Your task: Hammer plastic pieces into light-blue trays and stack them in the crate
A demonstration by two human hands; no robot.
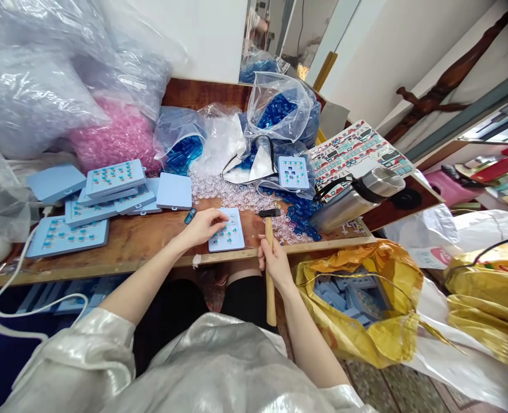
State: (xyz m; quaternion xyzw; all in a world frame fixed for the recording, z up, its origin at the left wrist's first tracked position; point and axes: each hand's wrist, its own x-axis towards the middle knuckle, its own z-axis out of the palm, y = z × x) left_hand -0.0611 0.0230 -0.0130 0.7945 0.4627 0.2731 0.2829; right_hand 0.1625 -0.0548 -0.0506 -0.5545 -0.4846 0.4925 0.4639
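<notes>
Head view, looking down onto a wooden table point(146, 258) crowded toward its far edge. Left hand point(202, 225) half open, palm down, fingertips touching a pale blue board point(232, 236) dotted with small teal pieces, the board lying flat by the table's near edge, roughly midway along it. Right hand point(275, 259) closed around the wooden handle of a hammer point(270, 229), the small metal hammer head point(268, 213) up above the table and just right of the board, not touching it, the handle's lower end reaching down past the near edge.

Just left of the left hand, a small teal piece point(189, 215) lying alone on the wood. Toward the table's left edge, a loose, overlapping heap of more pale blue boards point(115, 178), some showing only a plain side. Beyond the hands, a spill of clear plastic rings point(232, 195) running into blue plastic caps point(301, 218). Along the far edge, a clear bag of blue caps point(275, 109) and a bag of pink rings point(116, 137), with one more board point(293, 172) propped against the bags. Near the right edge, a steel flask point(357, 198) on a printed sheet point(357, 152). Below that edge on the floor, an open yellow sack point(391, 287) full of blue boards point(344, 292).
</notes>
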